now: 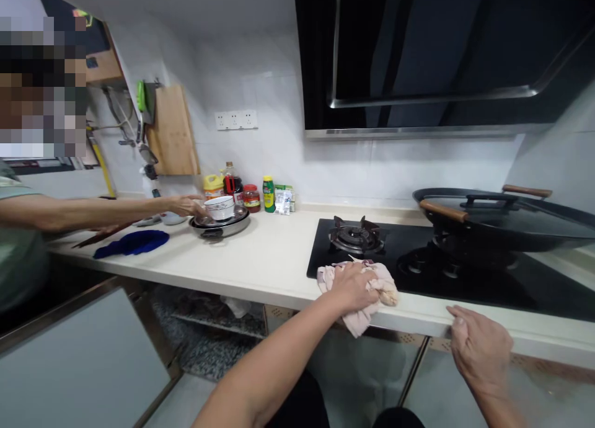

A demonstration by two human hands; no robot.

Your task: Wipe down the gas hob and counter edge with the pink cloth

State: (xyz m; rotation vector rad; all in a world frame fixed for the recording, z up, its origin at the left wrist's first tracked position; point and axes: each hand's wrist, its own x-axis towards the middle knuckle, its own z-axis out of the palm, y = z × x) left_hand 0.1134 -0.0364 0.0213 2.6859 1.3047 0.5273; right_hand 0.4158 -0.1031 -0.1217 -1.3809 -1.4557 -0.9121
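My left hand (356, 285) presses on a crumpled pale pink cloth (385, 282), its fingers spread over the folds and gripping them. The cloth lies across the front left corner of the black gas hob (404, 279), just in front of the left burner (357, 237). One corner of it hangs over the counter's front edge. To the right, my right hand (483, 347) rests at the edge of the white counter (279, 254), index finger stretched out and the others partly hidden. Nothing shows in it.
A large wok (493, 236) with a glass lid covers the right burner. At left, another person's hand (188, 206) reaches to a white bowl (219, 208) stacked in a pan (225, 229). A blue cloth (134, 243), condiment bottles (268, 194) and an open cabinet door (88, 353) are also there.
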